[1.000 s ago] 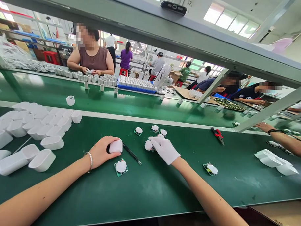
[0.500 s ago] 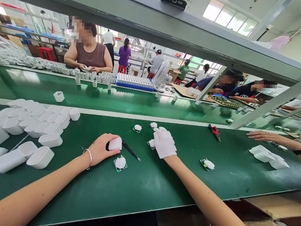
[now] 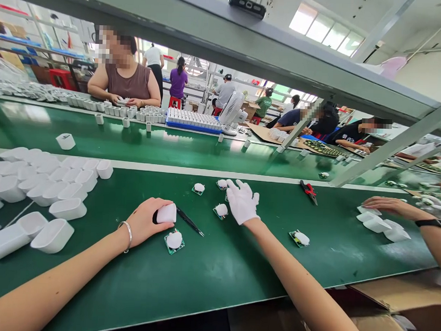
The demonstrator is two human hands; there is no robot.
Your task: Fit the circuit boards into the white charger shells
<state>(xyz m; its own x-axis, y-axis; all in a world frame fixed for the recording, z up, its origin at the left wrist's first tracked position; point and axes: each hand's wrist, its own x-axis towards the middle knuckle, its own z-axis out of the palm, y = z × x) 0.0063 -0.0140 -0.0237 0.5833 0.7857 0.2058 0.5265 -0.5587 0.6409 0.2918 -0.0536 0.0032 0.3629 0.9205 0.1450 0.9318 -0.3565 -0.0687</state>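
Note:
My left hand (image 3: 146,217), with a bangle at the wrist, is closed round a small white plastic housing (image 3: 167,213) just above the green table. Beside it lie black tweezers (image 3: 190,221). A green circuit board with a white round part (image 3: 174,240) rests in front of that hand. My right hand (image 3: 243,201), in a white glove, has its fingers spread and holds nothing I can see. Close to its left are circuit boards, one nearer me (image 3: 221,210) and one farther back (image 3: 222,184); the fingers partly cover another. A further circuit board (image 3: 198,188) lies between the hands.
Many white housings (image 3: 67,207) stand at the left. Red-handled pliers (image 3: 309,192) and a circuit board (image 3: 299,238) lie to the right. A co-worker's hand (image 3: 392,206) touches white housings farther right. Past a white strip, a green belt (image 3: 163,151) carries spaced housings. A metal beam crosses overhead.
My right hand has lifted off the circuit boards and spread its fingers. My left hand keeps the housing. The co-worker's hand at right has come onto the housings. Housings on the belt have shifted left.

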